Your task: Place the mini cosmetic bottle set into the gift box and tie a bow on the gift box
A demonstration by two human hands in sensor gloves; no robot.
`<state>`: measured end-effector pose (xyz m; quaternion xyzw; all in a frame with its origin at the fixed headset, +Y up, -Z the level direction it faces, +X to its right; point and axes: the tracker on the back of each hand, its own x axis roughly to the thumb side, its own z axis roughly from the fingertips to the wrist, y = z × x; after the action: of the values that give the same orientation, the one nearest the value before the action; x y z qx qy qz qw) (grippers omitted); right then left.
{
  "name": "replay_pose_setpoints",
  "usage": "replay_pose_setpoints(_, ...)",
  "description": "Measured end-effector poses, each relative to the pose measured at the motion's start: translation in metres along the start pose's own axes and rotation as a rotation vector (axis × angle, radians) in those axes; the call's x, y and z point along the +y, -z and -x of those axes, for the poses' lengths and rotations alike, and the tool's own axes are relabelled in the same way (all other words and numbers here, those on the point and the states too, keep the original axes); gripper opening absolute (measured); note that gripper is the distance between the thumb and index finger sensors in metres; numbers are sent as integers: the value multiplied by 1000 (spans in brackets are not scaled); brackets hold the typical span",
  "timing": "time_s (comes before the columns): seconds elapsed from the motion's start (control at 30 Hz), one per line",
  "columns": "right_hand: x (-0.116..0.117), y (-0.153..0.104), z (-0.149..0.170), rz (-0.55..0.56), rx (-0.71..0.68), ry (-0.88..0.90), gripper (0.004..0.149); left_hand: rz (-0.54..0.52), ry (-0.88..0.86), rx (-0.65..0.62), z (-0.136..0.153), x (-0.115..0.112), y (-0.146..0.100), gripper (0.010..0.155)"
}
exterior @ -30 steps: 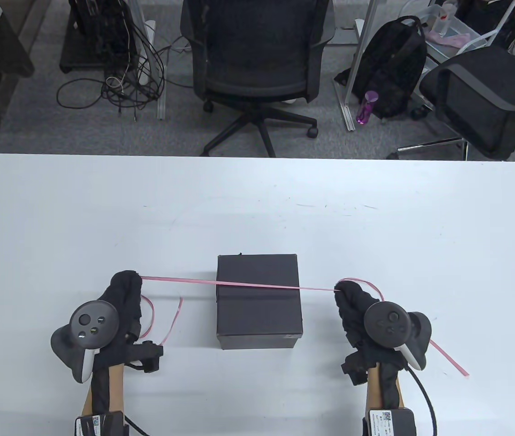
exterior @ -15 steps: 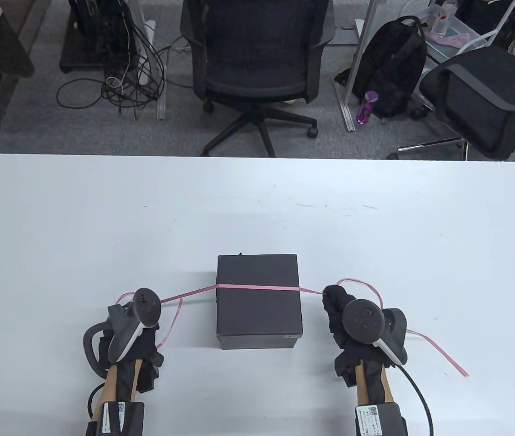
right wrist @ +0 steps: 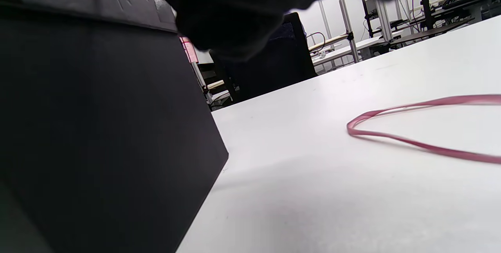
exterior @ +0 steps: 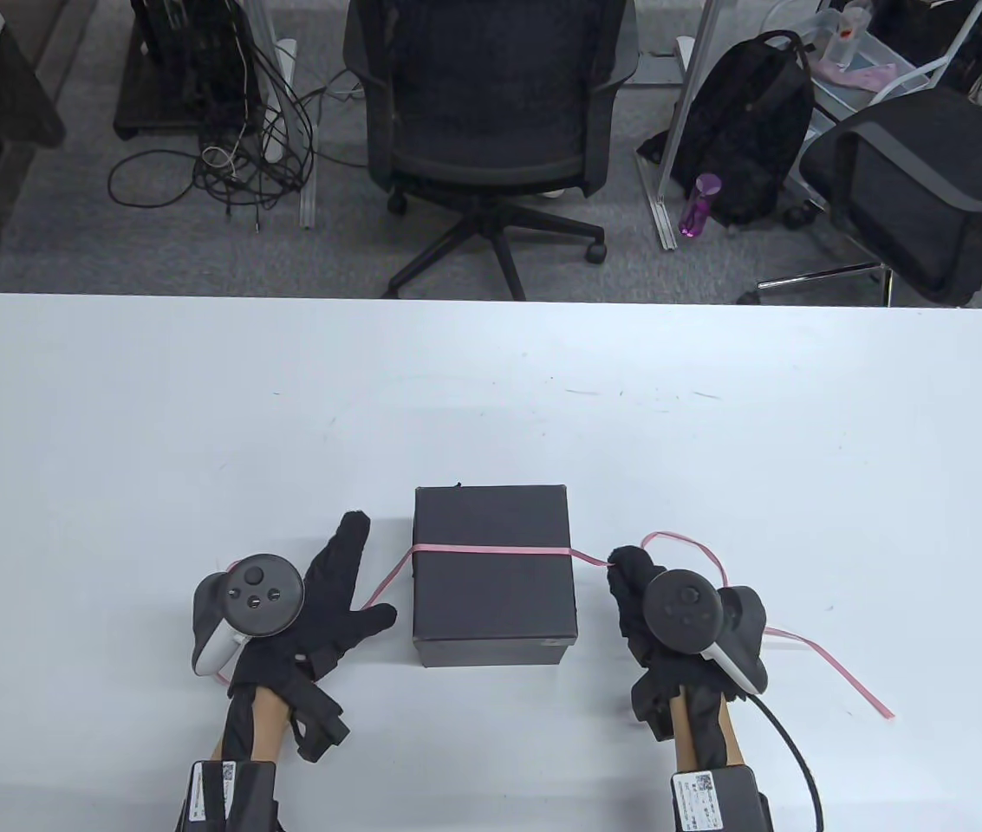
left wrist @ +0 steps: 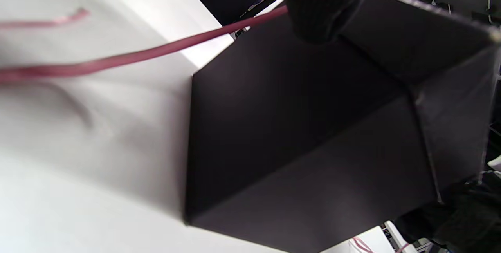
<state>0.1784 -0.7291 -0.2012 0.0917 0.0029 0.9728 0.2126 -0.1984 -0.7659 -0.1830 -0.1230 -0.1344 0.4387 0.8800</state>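
A closed black box (exterior: pixel 493 576) is sitting on the white worktop (exterior: pixel 491 390), near its 6 o'clock edge and roughly centred between the two hands. A thin pink ribbon (exterior: pixel 491 549) is lying across the lid from the 9 o'clock side to the 3 o'clock side and is running off both edges. The left hand (exterior: pixel 317 607) is positioned at 9 o'clock of the box, just beside it, with its grip fully open: the fingers are extending straight toward 1 o'clock and the thumb is spreading toward the box, and nothing is being held. The ribbon's 9 o'clock end is dropping from the lid edge to the worktop and is passing between the left fingers and thumb; whether it is touching the glove cannot be told. In the left wrist view, one gloved fingertip (left wrist: pixel 325 6) is showing at the top edge in front of the box (left wrist: pixel 313 127), with the ribbon (left wrist: pixel 117 57) running off to the left. The right hand (exterior: pixel 642 598) is positioned at 3 o'clock of the box, with its fingers curling and its grip closing on the ribbon where it is leaving the lid. Beyond this hand the ribbon is looping and trailing over the worktop toward 4 o'clock. In the right wrist view, the loose loop (right wrist: pixel 415 135) is lying flat on the worktop (right wrist: pixel 313 190) beside the box (right wrist: pixel 98 135).
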Motion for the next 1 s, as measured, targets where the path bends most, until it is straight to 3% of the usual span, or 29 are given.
replay_pose_setpoints(0.13,7,1,-3,15,9,87,43,-20,37,77,2,-12,4,87)
replay_pose_setpoints(0.23,11,3,-6,24,16,96,43,-14,89,146,2,-18,7,63)
replay_pose_setpoints(0.37,17,4,-7,13,27,114,43,2,69,166,2,-23,10,44)
replay_pose_setpoints(0.47,23,6,-4,-6,42,103,43,-77,-5,182,4,-23,8,45)
replay_pose_setpoints(0.6,31,8,-1,-29,60,82,43,-105,-32,207,5,-25,8,46)
replay_pose_setpoints(0.7,36,8,-3,-56,59,83,43,-207,68,238,-2,-26,6,46)
replay_pose_setpoints(0.83,40,8,-7,-72,48,41,43,-191,267,246,-7,-35,7,46)
replay_pose_setpoints(1.0,46,8,-8,-97,34,39,44,-180,336,235,-11,-45,10,47)
